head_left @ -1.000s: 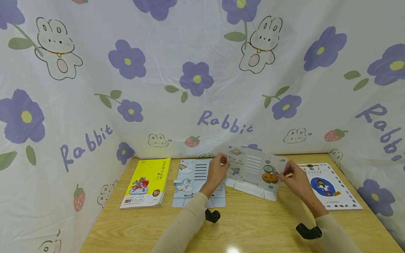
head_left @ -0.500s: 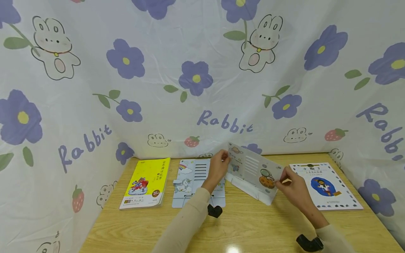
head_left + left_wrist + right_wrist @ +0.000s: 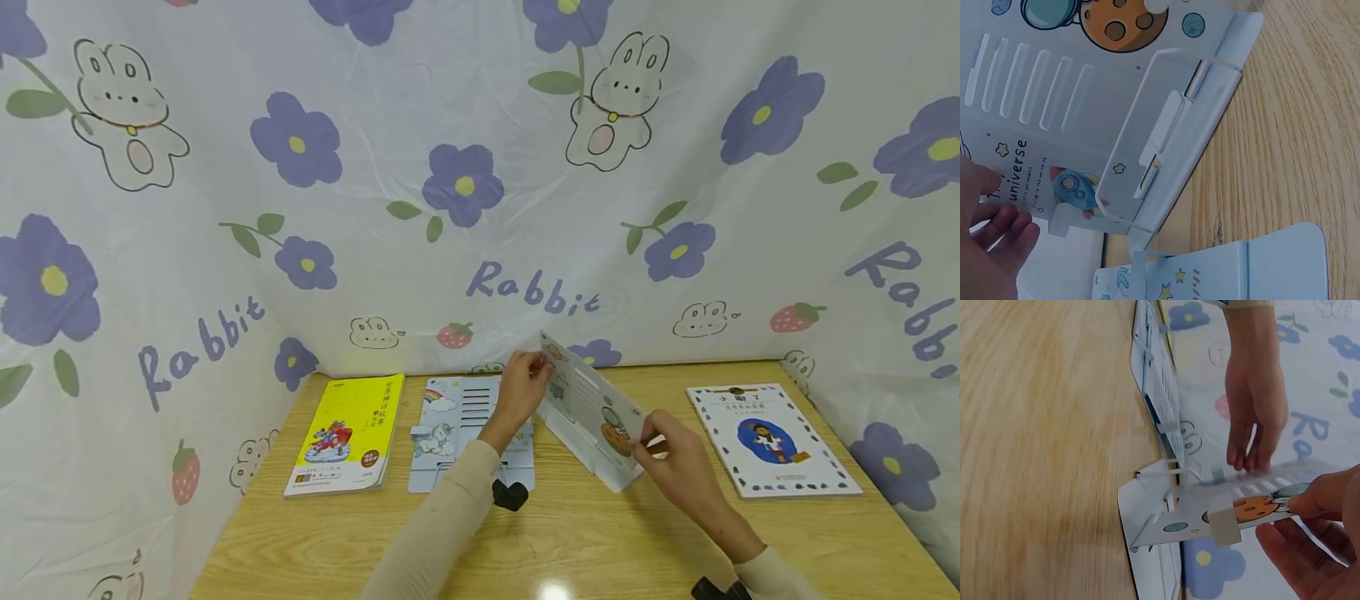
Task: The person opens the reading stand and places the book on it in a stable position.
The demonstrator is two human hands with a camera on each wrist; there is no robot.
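A grey-white folding book stand (image 3: 579,396), printed "Tiny universe" with planets, stands angled in the head view, its panel raised from a white base on the table. My left hand (image 3: 519,392) pinches its left edge between thumb and fingers. At the opposite edge, beside the orange planet, my right hand (image 3: 678,458) pinches the panel. The wire bracket (image 3: 1138,119) and page ledge show in the left wrist view. To the left lies a flat blue-white unicorn book stand (image 3: 437,437), partly hidden by my left wrist.
A yellow book (image 3: 356,417) lies at the table's left. A white book (image 3: 772,442) with a blue oval picture lies at the right. Behind the wooden table (image 3: 600,542) hangs a rabbit-print cloth (image 3: 375,275).
The Tiny universe stand has turned, its right edge swinging nearer to me and leftward along with my right hand. My left hand keeps its place at the left edge.
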